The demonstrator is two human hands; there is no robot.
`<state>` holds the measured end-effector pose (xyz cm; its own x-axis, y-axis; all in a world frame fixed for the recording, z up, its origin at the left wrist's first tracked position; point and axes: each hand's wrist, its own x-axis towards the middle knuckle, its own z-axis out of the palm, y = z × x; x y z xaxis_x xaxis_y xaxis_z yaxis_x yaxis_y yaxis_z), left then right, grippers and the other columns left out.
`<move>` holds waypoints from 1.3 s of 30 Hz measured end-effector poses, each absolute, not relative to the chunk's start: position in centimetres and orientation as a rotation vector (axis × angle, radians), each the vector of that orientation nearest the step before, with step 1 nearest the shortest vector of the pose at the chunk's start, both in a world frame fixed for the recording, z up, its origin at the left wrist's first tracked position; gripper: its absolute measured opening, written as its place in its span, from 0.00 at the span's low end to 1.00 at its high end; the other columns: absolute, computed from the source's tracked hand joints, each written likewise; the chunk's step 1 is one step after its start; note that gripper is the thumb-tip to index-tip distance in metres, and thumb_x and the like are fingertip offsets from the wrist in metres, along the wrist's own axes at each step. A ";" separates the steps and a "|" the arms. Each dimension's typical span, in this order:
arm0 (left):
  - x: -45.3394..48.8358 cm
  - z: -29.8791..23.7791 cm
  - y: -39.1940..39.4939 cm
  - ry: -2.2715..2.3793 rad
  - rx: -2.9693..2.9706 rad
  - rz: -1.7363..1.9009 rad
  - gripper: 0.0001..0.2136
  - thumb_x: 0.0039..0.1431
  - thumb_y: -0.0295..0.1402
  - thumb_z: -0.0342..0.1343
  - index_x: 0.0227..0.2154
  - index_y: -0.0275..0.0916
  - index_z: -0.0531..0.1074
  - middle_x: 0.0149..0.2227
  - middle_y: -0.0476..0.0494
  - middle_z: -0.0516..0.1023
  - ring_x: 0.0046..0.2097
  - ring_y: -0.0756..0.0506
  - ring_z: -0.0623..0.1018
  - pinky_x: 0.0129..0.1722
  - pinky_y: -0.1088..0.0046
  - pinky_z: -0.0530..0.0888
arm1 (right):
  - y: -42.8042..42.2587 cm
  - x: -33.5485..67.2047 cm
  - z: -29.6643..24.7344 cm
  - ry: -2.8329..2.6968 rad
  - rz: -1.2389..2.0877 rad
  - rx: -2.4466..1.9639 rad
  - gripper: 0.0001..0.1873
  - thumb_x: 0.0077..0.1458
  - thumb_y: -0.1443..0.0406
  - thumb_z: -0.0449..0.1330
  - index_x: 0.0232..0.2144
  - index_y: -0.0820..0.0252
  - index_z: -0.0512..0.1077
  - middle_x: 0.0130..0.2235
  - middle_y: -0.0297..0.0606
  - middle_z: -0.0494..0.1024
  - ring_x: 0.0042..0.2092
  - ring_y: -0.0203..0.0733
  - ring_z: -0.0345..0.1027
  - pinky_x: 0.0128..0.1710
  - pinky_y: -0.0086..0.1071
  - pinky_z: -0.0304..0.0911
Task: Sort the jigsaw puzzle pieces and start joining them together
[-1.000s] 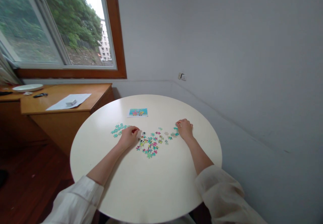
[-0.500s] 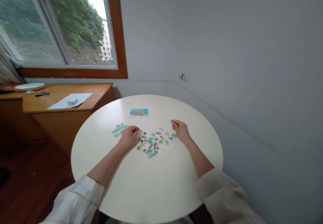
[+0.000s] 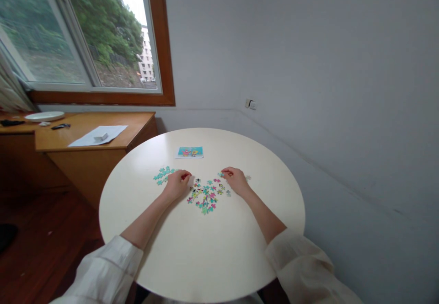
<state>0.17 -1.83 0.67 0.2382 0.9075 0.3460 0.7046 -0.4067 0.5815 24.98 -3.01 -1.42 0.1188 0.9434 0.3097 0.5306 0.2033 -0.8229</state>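
Observation:
Loose jigsaw pieces (image 3: 205, 195), teal, pink and yellow, lie scattered in the middle of a round white table (image 3: 206, 258). A small cluster of teal pieces (image 3: 162, 175) lies to the left. My left hand (image 3: 177, 184) rests on the table between the cluster and the scatter, fingers curled, thumb and forefinger pinched together. My right hand (image 3: 235, 179) is at the scatter's right edge, fingers curled, pinching a small teal piece at its fingertips. A small picture card (image 3: 190, 152) lies farther back on the table.
A wooden desk (image 3: 92, 146) stands at the left under a window, with a sheet of paper (image 3: 98, 135), a white plate (image 3: 44, 116) and small dark items. Grey walls close in behind and to the right. A wall socket (image 3: 250, 104) sits low.
My right hand has moved left from the table's right side toward the scattered pieces, carrying a teal piece. My left hand has stayed in place.

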 end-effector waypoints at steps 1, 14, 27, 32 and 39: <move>0.2 0.7 -1.8 1.494 2.211 0.942 0.14 0.53 0.34 0.46 0.30 0.37 0.76 0.33 0.41 0.80 0.36 0.43 0.76 0.39 0.68 0.70 | -3.1 24.7 -1.4 -1.566 0.531 -1.467 0.08 0.48 0.67 0.55 0.28 0.59 0.74 0.27 0.36 0.78 0.31 0.38 0.72 0.33 0.31 0.67; 0.2 0.8 -2.0 1.514 2.197 0.925 0.14 0.53 0.34 0.46 0.31 0.37 0.77 0.33 0.41 0.80 0.36 0.42 0.76 0.40 0.67 0.69 | -3.6 22.8 -0.7 -1.821 0.290 -1.540 0.04 0.50 0.69 0.59 0.27 0.58 0.74 0.29 0.35 0.78 0.35 0.38 0.70 0.45 0.35 0.58; 0.2 0.6 -1.9 1.503 2.186 0.939 0.14 0.53 0.34 0.46 0.30 0.36 0.76 0.32 0.42 0.80 0.35 0.43 0.76 0.39 0.69 0.69 | -3.9 22.7 -0.6 -1.952 0.063 -1.620 0.08 0.55 0.68 0.54 0.32 0.58 0.74 0.34 0.37 0.77 0.39 0.39 0.65 0.41 0.34 0.49; 0.1 0.3 -1.7 1.502 2.182 0.948 0.13 0.53 0.34 0.46 0.30 0.36 0.77 0.32 0.42 0.80 0.35 0.43 0.76 0.40 0.68 0.69 | -4.2 22.8 -0.4 -1.960 0.079 -1.555 0.08 0.50 0.71 0.55 0.28 0.58 0.73 0.33 0.36 0.76 0.38 0.39 0.64 0.42 0.35 0.49; 0.1 0.3 -1.6 1.511 2.182 0.947 0.13 0.53 0.33 0.46 0.30 0.36 0.77 0.32 0.41 0.79 0.35 0.43 0.76 0.40 0.68 0.69 | -4.0 22.9 -0.8 -1.989 0.119 -1.599 0.12 0.51 0.72 0.52 0.31 0.58 0.75 0.36 0.38 0.76 0.41 0.41 0.64 0.44 0.37 0.49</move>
<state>0.14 -1.63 0.26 0.2200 0.9157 0.3364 0.7017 -0.3881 0.5974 22.93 -3.97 -0.84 -0.1147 0.9188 0.3776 0.8673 0.2780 -0.4129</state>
